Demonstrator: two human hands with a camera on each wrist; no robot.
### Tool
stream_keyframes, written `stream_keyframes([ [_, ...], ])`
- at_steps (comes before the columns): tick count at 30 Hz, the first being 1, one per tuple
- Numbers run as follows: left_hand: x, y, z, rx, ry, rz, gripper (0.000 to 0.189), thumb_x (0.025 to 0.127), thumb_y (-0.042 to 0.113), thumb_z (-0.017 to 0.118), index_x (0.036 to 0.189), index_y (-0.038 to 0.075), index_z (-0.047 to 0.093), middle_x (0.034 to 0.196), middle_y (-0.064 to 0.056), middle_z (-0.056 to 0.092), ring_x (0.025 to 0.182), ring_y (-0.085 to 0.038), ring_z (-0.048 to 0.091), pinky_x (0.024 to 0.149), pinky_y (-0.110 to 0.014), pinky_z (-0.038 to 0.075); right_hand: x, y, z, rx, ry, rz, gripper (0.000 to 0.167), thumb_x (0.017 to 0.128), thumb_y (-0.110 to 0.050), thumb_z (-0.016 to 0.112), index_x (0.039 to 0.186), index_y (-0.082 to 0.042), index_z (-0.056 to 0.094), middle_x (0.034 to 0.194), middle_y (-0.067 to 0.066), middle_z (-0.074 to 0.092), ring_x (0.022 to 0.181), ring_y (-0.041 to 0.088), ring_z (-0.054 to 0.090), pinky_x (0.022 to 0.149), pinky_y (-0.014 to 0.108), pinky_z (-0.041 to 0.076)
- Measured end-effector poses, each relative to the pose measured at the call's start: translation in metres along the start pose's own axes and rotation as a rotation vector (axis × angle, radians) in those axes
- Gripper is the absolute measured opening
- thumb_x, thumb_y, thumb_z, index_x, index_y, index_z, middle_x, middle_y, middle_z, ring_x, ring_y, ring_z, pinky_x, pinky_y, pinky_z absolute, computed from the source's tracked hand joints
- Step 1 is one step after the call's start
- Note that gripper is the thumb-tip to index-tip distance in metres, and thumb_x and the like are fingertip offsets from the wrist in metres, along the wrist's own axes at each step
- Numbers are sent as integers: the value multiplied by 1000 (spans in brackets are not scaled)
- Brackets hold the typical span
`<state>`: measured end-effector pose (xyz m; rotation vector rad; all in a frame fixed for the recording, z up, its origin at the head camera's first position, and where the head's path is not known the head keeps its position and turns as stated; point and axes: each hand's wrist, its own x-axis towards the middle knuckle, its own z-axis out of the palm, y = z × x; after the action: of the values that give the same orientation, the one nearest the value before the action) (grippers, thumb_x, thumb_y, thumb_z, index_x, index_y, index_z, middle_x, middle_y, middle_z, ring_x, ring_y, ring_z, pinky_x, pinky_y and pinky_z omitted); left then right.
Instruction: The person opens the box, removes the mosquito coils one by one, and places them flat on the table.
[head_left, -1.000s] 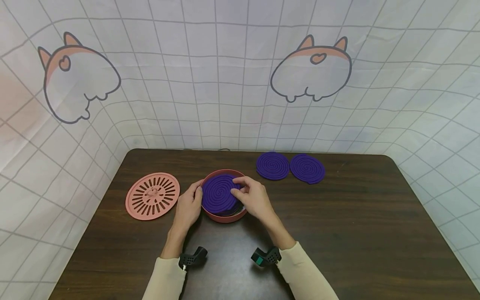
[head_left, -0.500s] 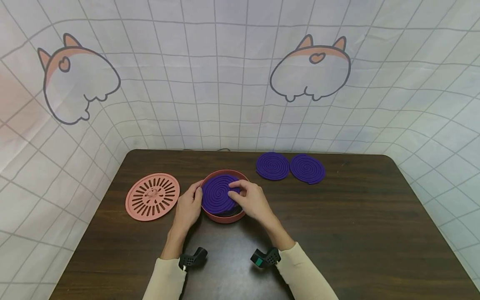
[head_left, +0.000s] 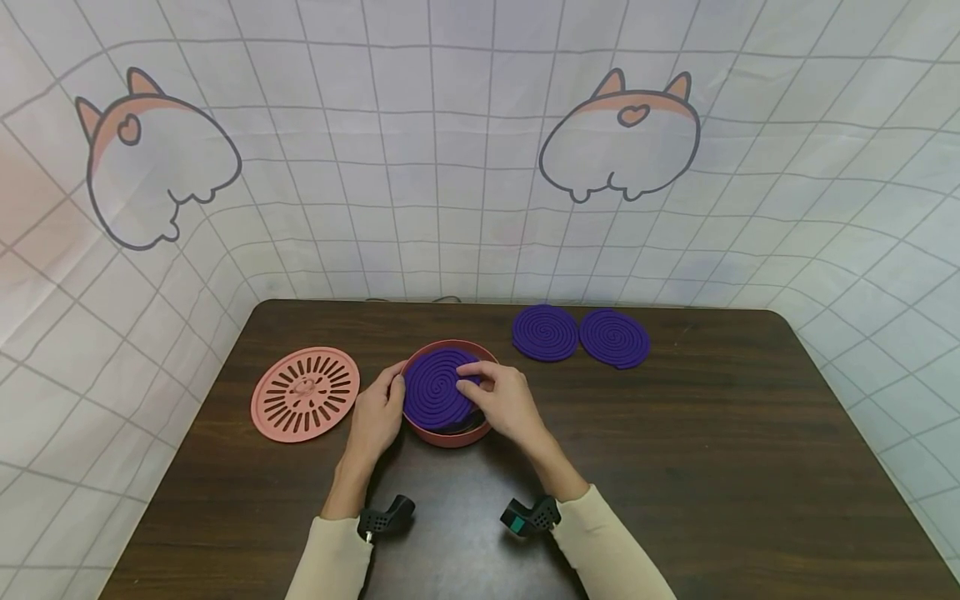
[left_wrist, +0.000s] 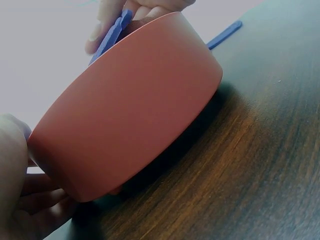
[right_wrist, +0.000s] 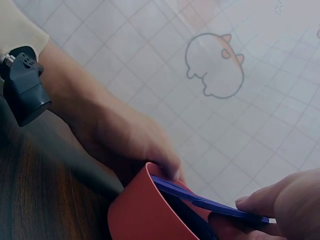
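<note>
In the head view a round pink mosquito coil box [head_left: 447, 440] stands on the table with its top uncovered. My left hand [head_left: 377, 414] grips its left side, thumb at the rim. A purple mosquito coil [head_left: 437, 390] lies tilted over the opening, its left edge resting inside the rim. My right hand [head_left: 504, 400] pinches the coil's raised right edge between thumb and fingers. The right wrist view shows the coil [right_wrist: 210, 204] slanting up out of the box [right_wrist: 150, 212] to these fingers. Something dark shows beneath the coil inside the box.
The slotted pink lid [head_left: 306, 394] lies flat left of the box. Two more purple coils, a left one [head_left: 545, 332] and a right one [head_left: 615, 338], lie side by side near the table's back edge. A white gridded cloth [head_left: 420, 167] hangs behind the table.
My right hand has shifted slightly left over the coil and then held still. The left hand keeps its grip on the box.
</note>
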<state>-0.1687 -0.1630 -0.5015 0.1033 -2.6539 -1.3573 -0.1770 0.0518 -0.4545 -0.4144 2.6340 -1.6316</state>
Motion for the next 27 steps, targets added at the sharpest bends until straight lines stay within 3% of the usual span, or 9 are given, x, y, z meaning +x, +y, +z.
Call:
stream_keyframes([
  [7, 0, -1, 0, 7, -5, 20, 40, 106, 28, 42, 140, 16, 59, 138, -10, 64, 130, -31, 59, 109, -51, 45, 0, -1, -1, 21, 20, 19, 21, 90, -15, 74, 110, -9, 77, 70, 1, 67, 55, 6, 50, 46, 19, 35],
  [14, -1, -1, -1, 4, -9, 19, 39, 106, 28, 42, 140, 17, 59, 138, -10, 64, 130, -31, 59, 110, -51, 45, 0, 0, -2, 42, 22, 20, 20, 90, -13, 73, 109, -8, 77, 61, -6, 54, 50, 6, 42, 44, 19, 30],
  [27, 0, -1, -1, -5, -14, 27, 40, 107, 29, 41, 140, 16, 59, 138, -10, 64, 131, -31, 58, 110, -51, 45, 2, 0, -7, 68, 60, 37, 20, 91, -13, 73, 110, -7, 76, 57, -8, 45, 49, 6, 38, 45, 18, 29],
])
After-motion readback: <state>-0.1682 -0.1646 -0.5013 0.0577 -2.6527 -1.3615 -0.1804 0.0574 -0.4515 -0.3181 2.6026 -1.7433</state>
